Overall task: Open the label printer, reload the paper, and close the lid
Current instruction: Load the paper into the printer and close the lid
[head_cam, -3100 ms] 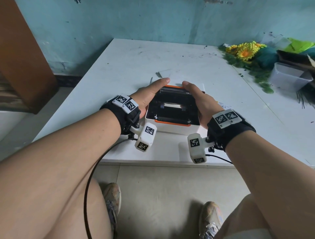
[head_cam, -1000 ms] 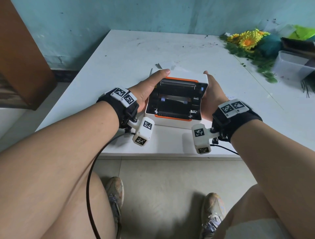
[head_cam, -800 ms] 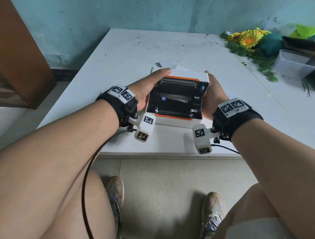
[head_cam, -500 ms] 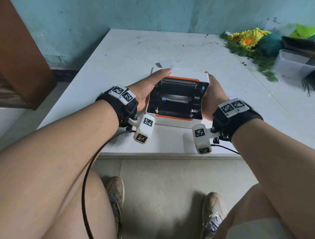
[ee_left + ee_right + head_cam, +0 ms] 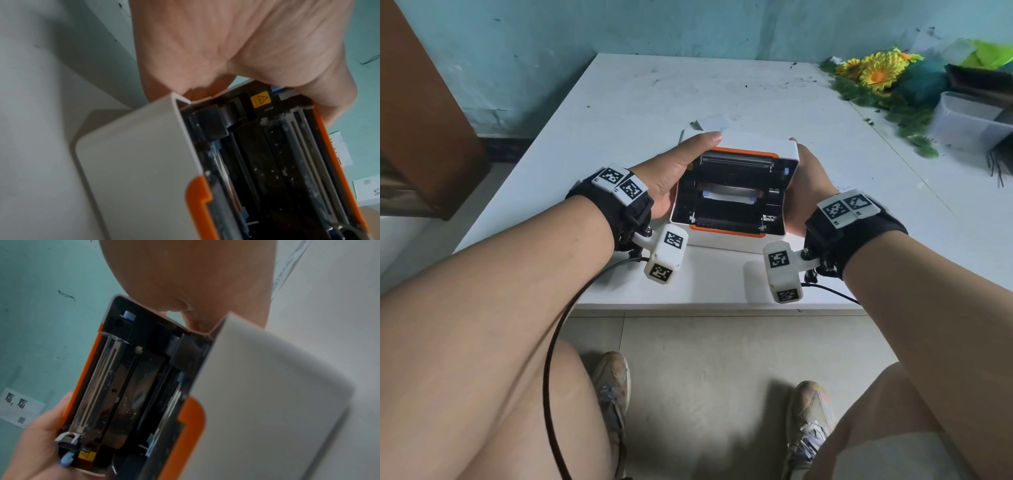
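Observation:
A white label printer (image 5: 732,236) with orange trim stands near the front edge of the white table (image 5: 654,89). Its lid (image 5: 753,142) is half raised and tilts over the black inside, where a white strip of paper (image 5: 726,196) shows. My left hand (image 5: 678,168) grips the lid's left side, thumb on top. My right hand (image 5: 803,185) grips the lid's right side, its fingers hidden behind. The left wrist view shows my palm (image 5: 226,48) above the printer body (image 5: 133,162) and a yellow warning sticker (image 5: 260,99). The right wrist view shows the lid's underside (image 5: 115,378).
Loose labels (image 5: 710,120) lie just behind the printer. Artificial sunflowers (image 5: 876,68) and a clear plastic box (image 5: 969,123) crowd the table's far right. A brown wooden cabinet (image 5: 421,120) stands at the left. A black cable (image 5: 558,325) hangs from my left wrist.
My right hand has moved from the lid's top edge to its right side. Both hands have tipped the lid a little further toward me over the base.

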A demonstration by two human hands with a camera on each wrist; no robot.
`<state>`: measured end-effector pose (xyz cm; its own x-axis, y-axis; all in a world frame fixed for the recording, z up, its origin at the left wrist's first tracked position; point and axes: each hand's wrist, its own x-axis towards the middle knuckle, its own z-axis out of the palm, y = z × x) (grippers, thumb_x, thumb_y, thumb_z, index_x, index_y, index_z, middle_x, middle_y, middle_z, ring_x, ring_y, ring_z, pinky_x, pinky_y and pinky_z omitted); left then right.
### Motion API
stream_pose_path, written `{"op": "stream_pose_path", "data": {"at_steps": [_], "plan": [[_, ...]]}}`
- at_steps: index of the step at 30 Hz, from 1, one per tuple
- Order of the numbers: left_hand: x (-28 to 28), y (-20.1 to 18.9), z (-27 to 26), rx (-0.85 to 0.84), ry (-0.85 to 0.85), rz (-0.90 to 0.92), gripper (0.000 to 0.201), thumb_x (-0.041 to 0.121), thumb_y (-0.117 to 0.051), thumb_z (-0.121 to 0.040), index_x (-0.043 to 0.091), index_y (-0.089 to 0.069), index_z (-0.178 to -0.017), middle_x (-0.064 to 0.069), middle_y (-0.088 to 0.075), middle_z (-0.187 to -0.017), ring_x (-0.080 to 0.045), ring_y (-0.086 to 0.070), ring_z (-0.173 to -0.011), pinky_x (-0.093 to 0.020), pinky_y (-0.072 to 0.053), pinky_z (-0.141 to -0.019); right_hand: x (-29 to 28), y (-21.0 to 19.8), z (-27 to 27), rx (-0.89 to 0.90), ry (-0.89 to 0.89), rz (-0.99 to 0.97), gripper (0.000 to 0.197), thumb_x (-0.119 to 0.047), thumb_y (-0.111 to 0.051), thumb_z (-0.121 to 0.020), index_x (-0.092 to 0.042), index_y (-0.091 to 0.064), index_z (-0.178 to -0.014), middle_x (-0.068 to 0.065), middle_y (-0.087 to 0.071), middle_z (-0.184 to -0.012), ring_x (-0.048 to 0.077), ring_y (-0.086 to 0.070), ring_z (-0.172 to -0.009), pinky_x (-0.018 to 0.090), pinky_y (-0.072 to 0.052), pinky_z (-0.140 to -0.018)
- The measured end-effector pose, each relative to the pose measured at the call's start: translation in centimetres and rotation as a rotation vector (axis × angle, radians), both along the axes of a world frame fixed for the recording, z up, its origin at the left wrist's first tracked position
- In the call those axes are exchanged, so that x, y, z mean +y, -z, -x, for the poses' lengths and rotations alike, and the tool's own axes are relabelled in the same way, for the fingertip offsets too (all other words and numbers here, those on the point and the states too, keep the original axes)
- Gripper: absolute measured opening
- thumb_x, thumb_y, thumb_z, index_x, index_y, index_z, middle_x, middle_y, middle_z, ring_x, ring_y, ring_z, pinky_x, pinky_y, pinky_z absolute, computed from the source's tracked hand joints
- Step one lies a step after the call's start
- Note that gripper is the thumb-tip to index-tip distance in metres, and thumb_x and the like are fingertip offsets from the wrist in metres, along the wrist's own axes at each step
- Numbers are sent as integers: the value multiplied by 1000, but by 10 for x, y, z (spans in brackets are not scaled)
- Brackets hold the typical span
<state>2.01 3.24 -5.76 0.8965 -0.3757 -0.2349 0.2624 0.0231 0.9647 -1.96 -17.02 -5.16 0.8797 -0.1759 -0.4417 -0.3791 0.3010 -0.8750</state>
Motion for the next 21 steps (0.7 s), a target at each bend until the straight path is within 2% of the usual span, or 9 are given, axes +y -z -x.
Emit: {"op": "stream_pose_path", "data": {"at_steps": [3, 5, 6, 8, 11, 14, 17, 19, 21], "plan": [[0, 0, 1, 8, -1, 13, 80, 57, -84, -66, 20, -71, -135, -13, -77, -125, -32, -75, -115, -54, -58, -103, 1, -2, 4, 9, 21, -1, 71, -69, -37, -108, -13, -79, -117, 16, -83, -118, 40, -75, -122, 56, -55, -111], [0, 0, 0, 10, 5, 3, 76, 59, -83, -68, 21, -72, -133, -11, -78, -123, -31, -75, -115, -52, -57, -103, 1, -1, 6, 1, 25, -10, 73, -71, -36, -107, -12, -79, -102, 17, -85, -105, 37, -82, -102, 53, -59, -104], [0, 0, 0, 10, 9, -8, 67, 58, -81, -74, 21, -73, -129, -10, -80, -118, -29, -77, -110, -50, -59, -101, 1, 0, 7, -13, 29, -18, 75, -72, -37, -106, -11, -80, -101, 18, -85, -104, 38, -83, -97, 53, -60, -102], [1, -1, 1, 14, 15, -28, 49, 56, -73, -86, 22, -74, -121, -5, -82, -102, -23, -80, -94, -44, -61, -92, 4, 2, 8, -33, 41, -46, 80, -78, -42, -100, -10, -80, -118, 20, -83, -115, 44, -80, -108, 59, -56, -107], [0, 2, 1, 11, -3, -50, 67, 61, -77, -77, 19, -73, -129, -8, -81, -109, -28, -78, -105, -49, -60, -99, 8, 4, 14, -77, 26, -16, 87, -84, -50, -93, -11, -75, -136, 22, -80, -125, 46, -77, -116, 61, -58, -105], [-2, 1, 3, 27, 0, -57, 87, 66, -79, -65, 14, -72, -134, -14, -79, -120, -33, -76, -110, -53, -57, -104, 12, 7, 23, -124, -46, 108, 75, -83, -63, -85, -21, -80, -122, 10, -85, -111, 34, -84, -100, 54, -63, -98], [-3, -5, 8, 46, -14, -74, 62, 63, -75, -76, 19, -78, -119, -11, -81, -113, -30, -78, -104, -49, -58, -103, 15, 8, 27, -141, -35, 197, 67, -77, -77, -74, -23, -79, -115, 7, -85, -111, 30, -84, -97, 53, -64, -98], [-5, -8, 10, 78, -29, -80, 46, 58, -72, -84, 20, -78, -110, -11, -82, -109, -31, -79, -103, -47, -61, -96, 17, 6, 28, -144, -23, 194, 65, -72, -78, -75, -22, -79, -116, 10, -85, -112, 31, -85, -95, 52, -66, -94], [-8, -14, 14, 110, -57, -107, 35, 53, -69, -91, 19, -75, -95, -6, -82, -84, -25, -81, -79, -36, -66, -72, 19, 3, 30, -139, -7, 178, 59, -67, -79, -79, -20, -78, -115, 12, -85, -111, 32, -85, -92, 52, -67, -90]]}}
